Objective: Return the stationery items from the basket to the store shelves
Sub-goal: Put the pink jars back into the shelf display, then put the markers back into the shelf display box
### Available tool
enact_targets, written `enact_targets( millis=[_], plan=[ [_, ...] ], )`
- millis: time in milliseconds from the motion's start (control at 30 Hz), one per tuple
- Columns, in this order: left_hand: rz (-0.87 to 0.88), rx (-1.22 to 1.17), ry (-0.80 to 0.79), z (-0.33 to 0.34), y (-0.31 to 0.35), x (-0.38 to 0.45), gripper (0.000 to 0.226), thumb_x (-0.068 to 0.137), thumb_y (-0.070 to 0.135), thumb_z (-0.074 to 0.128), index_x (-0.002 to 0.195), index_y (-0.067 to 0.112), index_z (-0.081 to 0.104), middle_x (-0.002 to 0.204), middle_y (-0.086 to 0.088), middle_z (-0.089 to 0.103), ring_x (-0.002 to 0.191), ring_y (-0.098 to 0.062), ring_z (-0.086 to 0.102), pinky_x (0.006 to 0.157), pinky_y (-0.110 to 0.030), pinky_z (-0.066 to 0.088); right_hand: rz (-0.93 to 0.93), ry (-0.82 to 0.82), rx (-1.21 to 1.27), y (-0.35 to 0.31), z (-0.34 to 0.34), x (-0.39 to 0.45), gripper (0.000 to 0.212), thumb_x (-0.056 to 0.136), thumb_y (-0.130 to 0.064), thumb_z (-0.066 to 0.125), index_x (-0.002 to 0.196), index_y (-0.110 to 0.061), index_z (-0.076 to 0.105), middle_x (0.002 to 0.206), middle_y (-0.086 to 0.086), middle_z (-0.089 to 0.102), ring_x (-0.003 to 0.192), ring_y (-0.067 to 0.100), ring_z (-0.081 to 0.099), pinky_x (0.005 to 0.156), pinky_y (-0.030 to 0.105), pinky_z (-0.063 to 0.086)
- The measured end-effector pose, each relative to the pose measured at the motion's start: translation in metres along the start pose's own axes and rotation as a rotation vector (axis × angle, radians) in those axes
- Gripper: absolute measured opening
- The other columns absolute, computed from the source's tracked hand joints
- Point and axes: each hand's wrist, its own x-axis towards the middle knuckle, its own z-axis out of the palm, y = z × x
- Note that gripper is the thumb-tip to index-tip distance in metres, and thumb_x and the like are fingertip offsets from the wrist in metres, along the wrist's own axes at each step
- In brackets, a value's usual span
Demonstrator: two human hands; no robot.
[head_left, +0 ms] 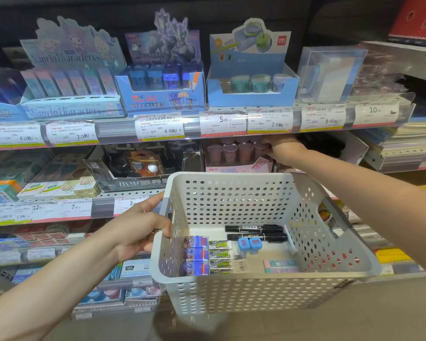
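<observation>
— Reaching into the pink display box (239,166), the right hand (278,150) sits among the pink round sharpeners (231,151); whether it grips one can't be told.

— And the left hand (143,230)?

— Clenched on the basket (231,294) rim. Markers (255,232), blue sharpeners (250,243), lead boxes (220,257) and erasers (280,265) remain inside, so plenty is left.
</observation>
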Motion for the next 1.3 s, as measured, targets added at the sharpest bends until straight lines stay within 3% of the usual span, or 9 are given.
enact_targets(
  millis=[100,200,467,633,767,867,1100,1200,1300],
  plan=[
    [-0.006,0.005,0.008,-0.001,-0.001,0.0,0.08,0.049,-0.009,0.052,0.118,0.03,0.062,0.095,-0.023,0.065,0.074,-0.03,0.056,0.048,-0.028,0.052,0.154,0.035,0.118,-0.003,0.005,0.001,0.035,0.095,-0.014,0.046,0.129,-0.015,0.056,0.133,0.007,0.053,0.123,0.029,0.048,0.099,0.033,0.038],
    [-0.005,0.008,0.009,-0.002,-0.001,0.0,0.073,0.061,-0.016,0.051,0.119,0.029,0.061,0.096,-0.023,0.064,0.075,-0.03,0.055,0.048,-0.028,0.051,0.151,0.178,0.128,-0.007,0.011,-0.002,0.041,0.087,-0.009,0.053,0.128,-0.016,0.055,0.133,0.01,0.052,0.12,0.032,0.048,0.095,0.029,0.04],
    [-0.007,0.05,0.045,-0.006,-0.001,0.001,0.078,0.059,-0.015,0.052,0.12,0.033,0.06,0.092,-0.015,0.064,0.074,-0.028,0.055,0.053,-0.028,0.048,0.098,0.215,-0.028,-0.017,0.01,-0.01,0.044,0.082,-0.012,0.052,0.126,-0.013,0.053,0.126,0.015,0.056,0.11,0.038,0.054,0.09,0.039,0.048],
    [-0.009,0.055,0.054,-0.003,0.004,-0.004,0.07,0.074,-0.022,0.041,0.121,0.027,0.059,0.08,-0.014,0.06,0.043,-0.016,0.054,0.035,-0.019,0.04,0.172,0.05,-0.115,-0.018,0.007,-0.013,0.032,0.087,-0.022,0.045,0.109,-0.012,0.066,0.11,0.012,0.065,0.099,0.032,0.057,0.087,0.034,0.047],
    [0.0,0.065,0.045,-0.003,0.007,-0.009,0.07,0.075,-0.023,0.039,0.124,0.024,0.057,0.073,-0.013,0.061,0.037,-0.014,0.051,0.031,-0.015,0.035,0.055,0.313,-0.016,-0.037,-0.006,-0.038,0.031,0.089,-0.018,0.046,0.115,-0.009,0.061,0.109,0.014,0.062,0.105,0.034,0.054,0.091,0.04,0.037],
    [-0.001,0.078,0.036,-0.005,0.007,-0.008,0.073,0.075,-0.023,0.039,0.127,0.025,0.054,0.076,-0.015,0.062,0.036,-0.015,0.05,0.031,-0.014,0.033,-0.149,0.417,0.092,-0.065,-0.016,-0.074,0.029,0.081,-0.021,0.041,0.091,-0.009,0.064,0.089,0.007,0.062,0.082,0.027,0.057,0.07,0.03,0.035],
    [0.007,0.155,-0.028,-0.014,0.004,-0.001,0.076,0.073,-0.022,0.042,0.127,0.031,0.054,0.079,-0.015,0.066,0.043,-0.017,0.055,0.037,-0.017,0.038,-0.065,-0.474,-0.007,-0.096,0.001,-0.114,0.018,0.084,-0.019,0.05,0.09,-0.014,0.066,0.078,-0.005,0.06,0.074,0.018,0.058,0.057,0.022,0.039],
    [0.028,0.183,-0.054,-0.012,0.003,0.001,0.074,0.073,-0.022,0.041,0.125,0.029,0.056,0.079,-0.013,0.065,0.042,-0.016,0.054,0.039,-0.017,0.037,0.026,-0.775,-0.069,-0.094,0.021,-0.114,0.03,0.084,-0.016,0.054,0.113,-0.011,0.063,0.103,0.004,0.066,0.096,0.024,0.063,0.073,0.027,0.05],
    [0.03,0.175,-0.074,-0.009,0.003,0.003,0.072,0.073,-0.022,0.041,0.122,0.028,0.057,0.072,-0.009,0.066,0.042,-0.016,0.056,0.04,-0.019,0.04,0.066,-0.863,-0.155,-0.092,0.035,-0.116,0.049,0.084,-0.016,0.059,0.132,-0.016,0.05,0.123,0.004,0.059,0.11,0.023,0.057,0.086,0.029,0.047]
  ],
)
